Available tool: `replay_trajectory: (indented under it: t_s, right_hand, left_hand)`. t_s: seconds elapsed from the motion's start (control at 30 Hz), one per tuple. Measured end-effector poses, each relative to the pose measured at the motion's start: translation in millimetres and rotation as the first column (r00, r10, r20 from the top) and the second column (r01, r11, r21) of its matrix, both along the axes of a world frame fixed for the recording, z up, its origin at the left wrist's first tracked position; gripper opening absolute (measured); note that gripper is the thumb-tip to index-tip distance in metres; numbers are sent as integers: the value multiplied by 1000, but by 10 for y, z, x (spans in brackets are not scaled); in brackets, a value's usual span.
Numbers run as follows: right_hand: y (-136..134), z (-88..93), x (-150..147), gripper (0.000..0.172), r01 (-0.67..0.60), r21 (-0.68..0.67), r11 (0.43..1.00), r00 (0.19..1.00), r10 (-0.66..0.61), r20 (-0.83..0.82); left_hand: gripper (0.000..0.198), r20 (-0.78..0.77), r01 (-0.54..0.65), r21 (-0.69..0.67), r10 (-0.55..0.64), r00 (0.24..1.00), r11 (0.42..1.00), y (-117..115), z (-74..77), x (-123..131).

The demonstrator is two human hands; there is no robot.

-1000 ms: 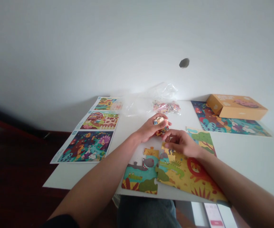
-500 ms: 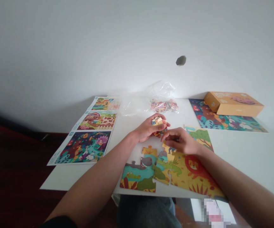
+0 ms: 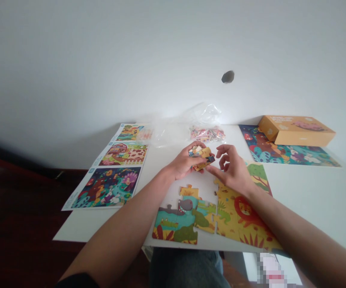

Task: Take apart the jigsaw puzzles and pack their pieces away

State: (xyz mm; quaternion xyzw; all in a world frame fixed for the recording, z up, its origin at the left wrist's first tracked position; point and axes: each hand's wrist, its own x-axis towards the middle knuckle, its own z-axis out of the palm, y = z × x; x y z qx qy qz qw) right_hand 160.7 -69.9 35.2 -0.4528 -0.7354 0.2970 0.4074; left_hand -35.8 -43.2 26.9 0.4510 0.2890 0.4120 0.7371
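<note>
My left hand point(image 3: 185, 163) is closed round a small stack of jigsaw puzzle pieces point(image 3: 203, 154), held above the table. Just to its right, my right hand point(image 3: 234, 170) has its thumb and fingers apart and nothing between them; the thumb tip is close to the stack, and I cannot tell if it touches. Beneath the hands lies a partly joined jigsaw puzzle. Its left section point(image 3: 175, 224) shows a hippo and a crocodile. The right section point(image 3: 247, 216) has a lion and is partly covered by my right hand and forearm. A gap runs between the sections above the crocodile.
A picture sheet point(image 3: 108, 186) lies at the left table edge. Behind my hands is a clear plastic bag point(image 3: 207, 132) with puzzle pieces. An orange box point(image 3: 303, 132) rests on a dark-blue puzzle picture point(image 3: 281, 154) at the back right, near the wall point(image 3: 161, 60).
My right hand has risen from the puzzle and opened. A piece that lay above the crocodile is gone from there, and a yellow and dark-blue piece now tops the stack in my left hand.
</note>
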Motion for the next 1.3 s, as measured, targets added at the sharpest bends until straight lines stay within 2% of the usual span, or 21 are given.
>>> replay_trajectory:
  t_s: [0.03,0.1,0.17,0.2,0.23,0.27,0.43,0.53,0.63,0.7,0.73,0.8,0.83,0.97,1.03,1.13,1.2,1.3]
  right_hand:
    - [-28,31,8,62,-38,45,998,995,33,95]
    - [-79,88,19,66,-270,50,961,928,246,281]
    - [-120,123,17,67,-544,-35,838,754,507,417]
    - [-134,129,12,66,-624,-79,778,670,584,458]
    - [-144,128,5,62,-661,-109,743,618,621,482]
    - [-148,123,-2,57,-669,-124,733,598,630,495]
    - [-131,92,-19,29,-655,-130,744,614,625,482]
    - [-121,88,-29,22,-674,-120,729,611,642,463]
    - [-110,68,-42,18,-620,-76,781,661,572,487]
    - [-98,46,-48,23,-544,-30,838,714,482,507]
    - [-91,36,-50,33,-516,-12,856,730,448,516]
    - [-79,20,-54,54,-502,4,865,731,422,535]
    - [-74,15,-57,59,-510,2,860,722,427,544]
    - [-62,-7,-67,50,-485,-4,875,745,415,521]
    - [-56,-31,-71,47,-452,-20,892,784,408,469]
    - [-37,-90,-77,33,-372,-106,922,876,386,290]
    - [-9,-138,-85,26,-262,-128,957,950,279,139]
    - [48,-199,-99,29,-41,-109,993,999,39,-20]
  left_hand:
    - [47,38,-40,-5,40,998,999,13,8,-12]
    - [45,111,-106,-32,109,988,994,34,28,-38]
    - [45,167,-134,-64,143,976,989,47,46,-61]
    - [46,189,-133,-78,146,971,988,49,52,-70]
    - [47,206,-127,-92,143,968,988,51,56,-76]
    - [49,220,-119,-104,140,965,987,53,56,-81]
    - [53,264,-102,-151,139,955,983,80,17,-100]
    - [53,274,-102,-157,142,951,982,101,-6,-108]
    - [51,260,-119,-174,162,952,978,110,-10,-108]
    - [50,243,-142,-189,187,952,972,111,-9,-101]
    - [49,234,-154,-197,199,952,968,112,-9,-95]
    - [45,212,-177,-212,222,952,961,114,-15,-83]
    - [43,199,-188,-219,232,952,957,115,-20,-76]
    - [39,137,-218,-218,251,958,951,127,-47,-61]
    - [38,102,-221,-198,244,964,955,129,-52,-57]
    - [37,54,-224,-170,236,970,960,112,-36,-45]
    - [35,51,-201,-150,211,976,968,82,-15,-32]
    - [35,51,-63,-110,69,996,992,21,13,-8]
